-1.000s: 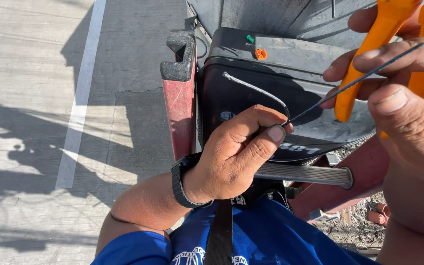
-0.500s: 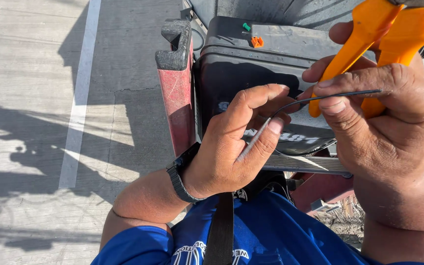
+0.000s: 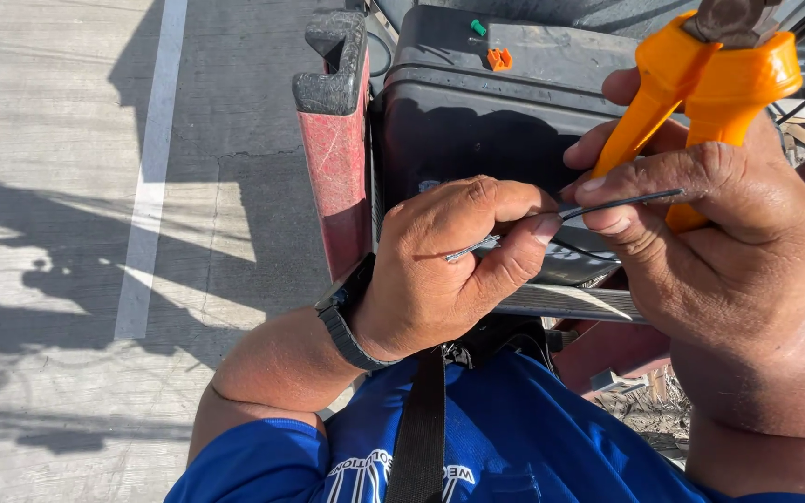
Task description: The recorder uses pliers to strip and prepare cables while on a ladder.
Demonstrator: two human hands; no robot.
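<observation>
Fingers (image 3: 524, 228) of both hands on thin wire (image 3: 621, 202), orange pliers (image 3: 691, 93) in right.

The left hand (image 3: 449, 270) and the right hand (image 3: 710, 233) meet in front of the box (image 3: 477, 112), left hand to the left, with a thin wire (image 3: 607, 205) running between them. The wire's left end pokes out past the left fingers (image 3: 524, 247); its right part lies across the right hand's forefinger. The pliers (image 3: 710, 74) stand up out of the right hand, handles in the palm, above the wire. The box sits behind both hands, with two small clips (image 3: 491, 51) on its top near the far edge. A post (image 3: 337, 121) stands just left of the box. The pavement (image 3: 76, 233) lies to the left, a painted line (image 3: 146, 186) running along it. A strap (image 3: 421, 428) hangs below the left hand.
</observation>
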